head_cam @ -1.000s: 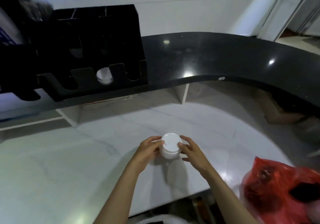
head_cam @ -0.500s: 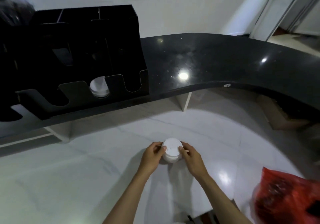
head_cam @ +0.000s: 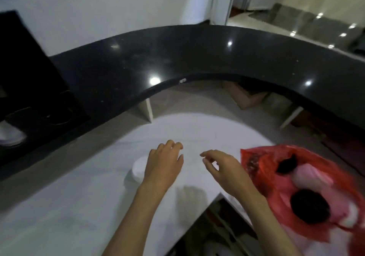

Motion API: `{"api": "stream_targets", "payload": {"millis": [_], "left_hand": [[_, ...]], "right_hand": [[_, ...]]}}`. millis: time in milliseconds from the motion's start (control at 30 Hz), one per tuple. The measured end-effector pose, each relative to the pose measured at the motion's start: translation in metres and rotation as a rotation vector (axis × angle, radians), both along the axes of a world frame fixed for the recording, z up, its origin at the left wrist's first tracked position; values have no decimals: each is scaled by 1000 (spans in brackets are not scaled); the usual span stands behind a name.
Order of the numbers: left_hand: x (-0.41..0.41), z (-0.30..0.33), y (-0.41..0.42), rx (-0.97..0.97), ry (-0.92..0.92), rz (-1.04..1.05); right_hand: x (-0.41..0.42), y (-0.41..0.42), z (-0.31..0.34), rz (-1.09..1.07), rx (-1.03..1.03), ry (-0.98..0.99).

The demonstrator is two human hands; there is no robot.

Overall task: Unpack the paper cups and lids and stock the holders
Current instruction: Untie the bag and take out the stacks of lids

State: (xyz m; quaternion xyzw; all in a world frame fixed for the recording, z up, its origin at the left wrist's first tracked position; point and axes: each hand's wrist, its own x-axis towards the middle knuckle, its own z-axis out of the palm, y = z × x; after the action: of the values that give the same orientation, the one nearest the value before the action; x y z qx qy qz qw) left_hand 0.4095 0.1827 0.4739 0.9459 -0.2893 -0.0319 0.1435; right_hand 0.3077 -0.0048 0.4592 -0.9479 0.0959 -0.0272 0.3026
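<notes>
A short stack of white lids stands on the white marble counter, partly hidden behind my left hand. That hand hovers just right of the stack with relaxed fingers and holds nothing. My right hand is in the air with loosely curled fingers, empty, close to a red plastic bag at the counter's right corner. The bag shows pale pink-white and dark shapes inside. The black cup-and-lid holder sits on the dark upper counter at far left, with white lids in one slot.
A curved black stone counter arcs above the marble surface on white supports. The marble counter ends in a corner near my right forearm, with dark shelving below. A brown cardboard box sits under the black counter.
Both hands have let go of the white lid stack, which stays on the counter. The view has swung right, and my right hand has moved toward the red bag.
</notes>
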Motion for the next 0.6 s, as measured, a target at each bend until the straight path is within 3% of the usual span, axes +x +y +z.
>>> {"api": "stream_targets", "payload": {"millis": [200,433,600], "left_hand": [[-34,13,-97,8,-21,-305],[-97,28,-206,-355,-138,-627],[-111,-2,-277,-196,-112,-753]], "right_hand": [[-84,-70,20,-244,-89,-67],[-145,-146,24,-556,-6,-264],[-153,-207,-12,-618,-44,-199]]}}
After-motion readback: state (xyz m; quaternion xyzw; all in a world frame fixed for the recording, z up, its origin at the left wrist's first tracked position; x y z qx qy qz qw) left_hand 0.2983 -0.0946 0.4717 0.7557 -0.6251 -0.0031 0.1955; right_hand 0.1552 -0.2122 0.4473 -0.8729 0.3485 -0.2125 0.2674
